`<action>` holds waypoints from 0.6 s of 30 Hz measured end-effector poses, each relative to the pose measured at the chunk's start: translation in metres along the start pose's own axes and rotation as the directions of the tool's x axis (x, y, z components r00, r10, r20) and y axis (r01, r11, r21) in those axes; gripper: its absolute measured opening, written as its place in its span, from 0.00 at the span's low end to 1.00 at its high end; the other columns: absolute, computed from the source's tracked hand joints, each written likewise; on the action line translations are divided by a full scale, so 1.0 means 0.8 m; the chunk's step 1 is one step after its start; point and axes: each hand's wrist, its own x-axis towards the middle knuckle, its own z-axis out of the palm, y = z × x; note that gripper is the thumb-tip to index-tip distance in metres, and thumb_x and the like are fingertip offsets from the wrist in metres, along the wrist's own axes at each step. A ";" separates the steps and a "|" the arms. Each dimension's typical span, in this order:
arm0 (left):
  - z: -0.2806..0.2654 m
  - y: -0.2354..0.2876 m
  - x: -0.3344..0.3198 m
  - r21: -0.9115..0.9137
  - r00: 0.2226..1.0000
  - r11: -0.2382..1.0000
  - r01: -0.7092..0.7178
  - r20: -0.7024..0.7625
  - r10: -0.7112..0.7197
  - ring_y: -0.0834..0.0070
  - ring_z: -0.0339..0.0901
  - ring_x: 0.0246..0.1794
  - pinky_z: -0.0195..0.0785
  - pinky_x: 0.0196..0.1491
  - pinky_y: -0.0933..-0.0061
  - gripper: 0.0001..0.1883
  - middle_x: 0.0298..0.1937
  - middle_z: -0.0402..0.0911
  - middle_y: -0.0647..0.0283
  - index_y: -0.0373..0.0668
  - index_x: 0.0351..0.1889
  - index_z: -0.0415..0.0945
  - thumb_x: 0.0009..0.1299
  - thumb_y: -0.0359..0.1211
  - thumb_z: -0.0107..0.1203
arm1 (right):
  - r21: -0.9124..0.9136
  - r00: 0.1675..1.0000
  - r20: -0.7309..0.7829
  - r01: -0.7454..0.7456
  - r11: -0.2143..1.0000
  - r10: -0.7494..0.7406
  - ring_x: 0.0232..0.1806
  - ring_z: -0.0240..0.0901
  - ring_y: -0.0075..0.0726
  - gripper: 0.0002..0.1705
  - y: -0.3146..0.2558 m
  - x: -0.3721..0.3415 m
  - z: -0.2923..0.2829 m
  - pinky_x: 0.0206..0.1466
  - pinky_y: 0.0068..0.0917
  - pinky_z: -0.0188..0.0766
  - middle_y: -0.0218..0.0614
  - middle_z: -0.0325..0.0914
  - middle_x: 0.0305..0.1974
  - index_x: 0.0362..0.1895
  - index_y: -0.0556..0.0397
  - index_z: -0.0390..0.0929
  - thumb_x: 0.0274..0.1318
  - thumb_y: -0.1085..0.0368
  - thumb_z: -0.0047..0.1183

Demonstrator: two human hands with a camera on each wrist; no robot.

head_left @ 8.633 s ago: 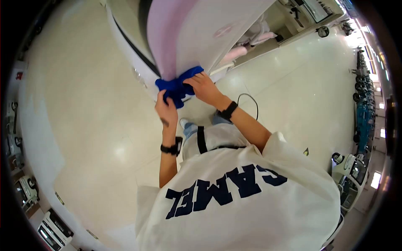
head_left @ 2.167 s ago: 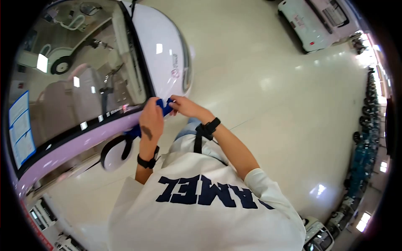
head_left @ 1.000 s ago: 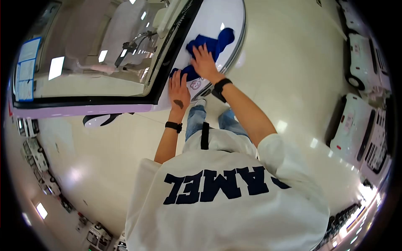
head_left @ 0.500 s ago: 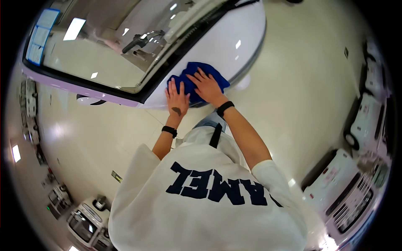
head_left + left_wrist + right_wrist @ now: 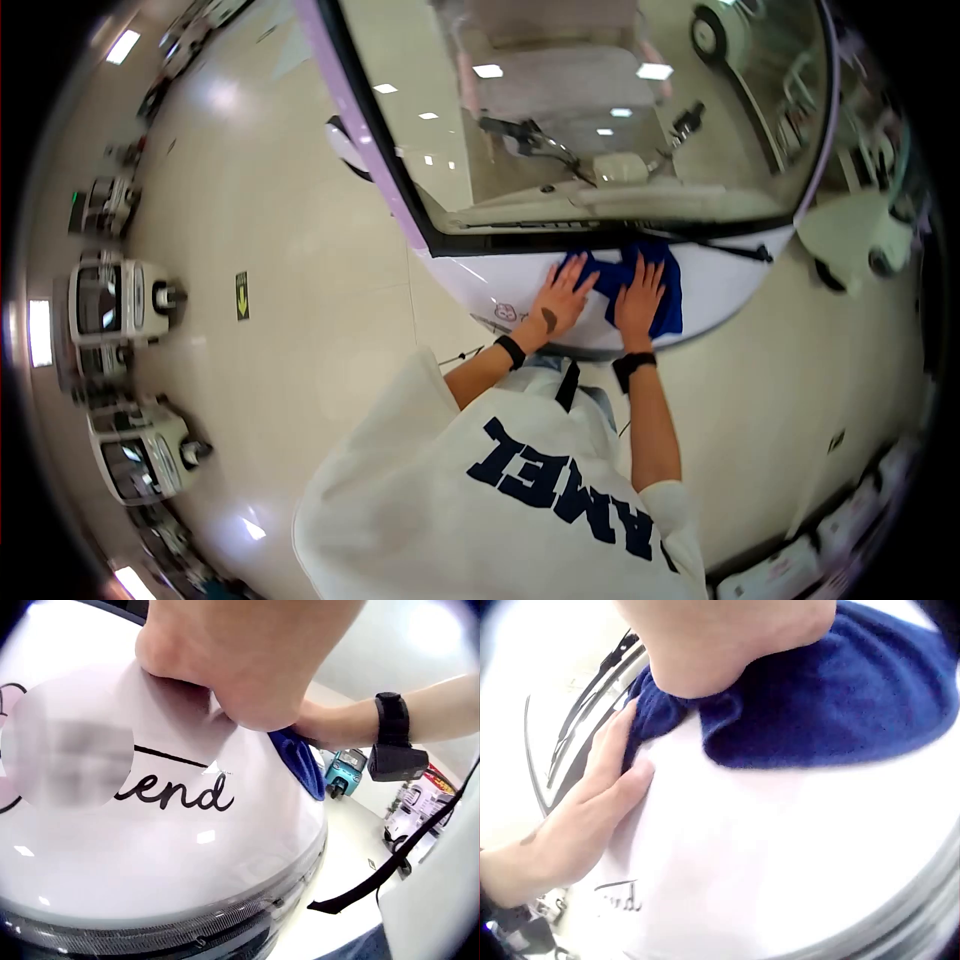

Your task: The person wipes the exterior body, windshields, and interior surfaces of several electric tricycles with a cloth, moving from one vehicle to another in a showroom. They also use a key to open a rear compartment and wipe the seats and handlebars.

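In the head view a blue cloth (image 5: 668,300) lies on the white front hood (image 5: 716,290) of a small lilac-trimmed vehicle, just below its windshield (image 5: 560,80). My right hand (image 5: 640,305) presses on the cloth with fingers straight and spread. To its left, my left hand (image 5: 562,303) lies flat, its fingertips on the cloth's left end. The right wrist view shows the cloth (image 5: 855,705) folded and spread under the right hand (image 5: 720,641), with the left hand (image 5: 592,795) stretched out beside it. Black script lettering (image 5: 180,791) shows on the hood in the left wrist view.
A black wiper (image 5: 740,250) lies along the windshield's lower edge. A side mirror (image 5: 345,148) sticks out at the left. Several small white vehicles (image 5: 140,455) are parked along the left; a pale vehicle (image 5: 855,235) stands at the right. Glossy floor (image 5: 320,330) surrounds the hood.
The cloth, first gripped at the vehicle's side and later held near the windshield corner, lies spread on the hood. Both flattened hands have shifted along it toward the middle, beside the windshield's lower edge.
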 end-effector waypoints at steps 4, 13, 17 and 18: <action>0.006 0.007 -0.004 -0.004 0.996 0.997 0.082 0.029 -0.082 0.54 0.45 0.79 0.40 0.74 0.45 0.30 0.79 0.46 0.47 0.48 0.72 0.61 0.71 0.39 0.50 | 0.079 0.994 -0.058 -0.085 0.993 0.090 0.76 0.40 0.66 0.44 -0.029 -0.004 0.034 0.69 0.64 0.46 0.54 0.55 0.70 0.75 0.50 0.51 0.53 0.68 0.53; -0.012 0.064 0.002 0.002 0.950 0.958 0.286 -0.133 -0.283 0.49 0.47 0.77 0.41 0.74 0.47 0.34 0.77 0.48 0.44 0.41 0.69 0.62 0.62 0.28 0.53 | 0.103 0.907 0.120 0.394 0.913 -0.405 0.75 0.47 0.60 0.42 0.024 -0.010 0.008 0.68 0.59 0.50 0.47 0.59 0.68 0.73 0.50 0.56 0.51 0.63 0.55; -0.010 0.092 0.015 0.055 0.913 0.920 0.387 -0.165 -0.374 0.47 0.48 0.77 0.40 0.74 0.47 0.34 0.77 0.47 0.41 0.38 0.69 0.63 0.60 0.29 0.54 | 0.130 0.908 0.073 0.402 0.906 -0.413 0.75 0.48 0.58 0.41 0.024 -0.010 0.015 0.68 0.57 0.51 0.46 0.61 0.68 0.72 0.50 0.57 0.53 0.61 0.53; -0.007 0.101 0.017 0.014 0.890 0.906 0.423 -0.195 -0.412 0.47 0.48 0.77 0.40 0.74 0.47 0.35 0.77 0.47 0.41 0.38 0.69 0.62 0.60 0.30 0.54 | 0.150 0.897 0.065 0.423 0.893 -0.436 0.75 0.48 0.58 0.41 0.025 -0.010 0.012 0.68 0.57 0.50 0.47 0.61 0.67 0.72 0.50 0.57 0.53 0.61 0.53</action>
